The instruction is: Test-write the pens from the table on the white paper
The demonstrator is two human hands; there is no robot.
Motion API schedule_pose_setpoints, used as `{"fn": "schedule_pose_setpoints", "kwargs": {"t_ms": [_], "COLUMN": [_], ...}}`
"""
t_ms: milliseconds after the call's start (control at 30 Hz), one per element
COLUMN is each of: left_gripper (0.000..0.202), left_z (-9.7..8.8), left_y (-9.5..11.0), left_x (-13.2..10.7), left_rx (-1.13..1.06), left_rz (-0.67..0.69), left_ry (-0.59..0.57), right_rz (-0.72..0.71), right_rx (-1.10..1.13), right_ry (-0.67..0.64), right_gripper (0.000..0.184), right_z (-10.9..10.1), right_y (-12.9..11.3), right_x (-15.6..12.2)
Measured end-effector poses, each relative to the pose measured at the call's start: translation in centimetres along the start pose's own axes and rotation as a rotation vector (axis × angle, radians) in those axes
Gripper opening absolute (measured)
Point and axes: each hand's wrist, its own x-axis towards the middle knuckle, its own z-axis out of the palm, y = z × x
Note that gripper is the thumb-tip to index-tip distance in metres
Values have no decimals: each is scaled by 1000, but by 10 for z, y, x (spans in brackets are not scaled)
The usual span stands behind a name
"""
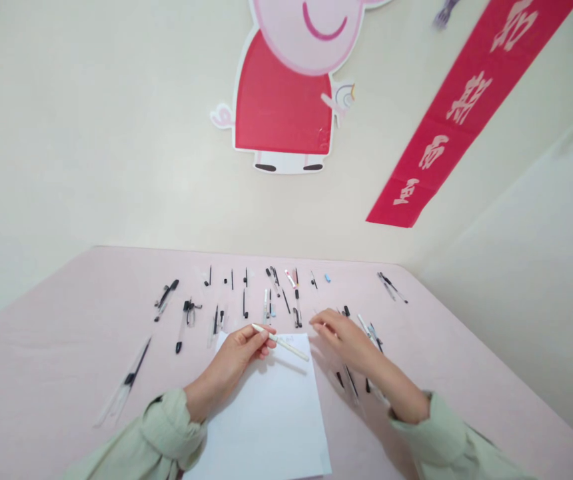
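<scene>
My left hand (249,343) is closed around a slim white pen (289,347). The pen points down to the right above a white sheet of paper (266,413), which has faint small writing near its top edge. To the right of the sheet, my right hand (344,337) is raised over the table, its fingers loosely bent and apart, with nothing visible in them. Beneath my right hand and forearm lie pen parts (350,380), partly covered by the arm. A clear pen barrel with a black cap (297,317) rests just beyond the sheet.
A pink-covered table (56,360) holds several taken-apart pens, including a long clear one (125,383) at left and a pair (391,287) at far right. A small blue piece (327,277) lies at the back. Behind is a wall with a pig cutout (284,100) and a red banner (461,107).
</scene>
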Motion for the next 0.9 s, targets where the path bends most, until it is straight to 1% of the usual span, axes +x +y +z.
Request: {"fn": "schedule_pose_setpoints", "kwargs": {"t_ms": [67,100,167,200,300,400,467,533,667,733,800,900], "left_gripper": [38,37,36,36,36,37,37,36,37,38,38,37], "left_z": [0,-1,-1,-1,0,0,0,0,-1,-1,-2,-2], "left_y": [-2,-2,-2,-2,-2,-3,-4,-4,-4,-4,-4,-4], "left_x": [1,1,2,2,3,3,3,4,5,5,5,5], "left_rx": [6,4,-7,-15,-31,-48,-63,-77,-92,-82,-51,22], "left_rz": [6,9,14,16,25,20,14,12,7,10,18,33], "left_ry": [8,16,32,38,44,47,47,46,43,40,36,32], "right_rz": [76,163,265,316,434,497,512,511,491,460,414,342], "right_rx": [-220,-334,-410,-439,-485,-494,-481,-451,-331,-225,-93,111], "right_ry": [6,12,50,68,95,108,122,145,218,236,223,177], "right_gripper": [17,17,20,22,25,25,23,21,16,14,17,22], "right_z": [-20,-29,-39,-41,-35,-19,-12,-9,-19,-25,-27,-18], "right_y": [19,30,49,58,78,88,91,92,87,77,63,34], "right_x": [28,43,71,83,110,123,126,126,123,118,107,80]}}
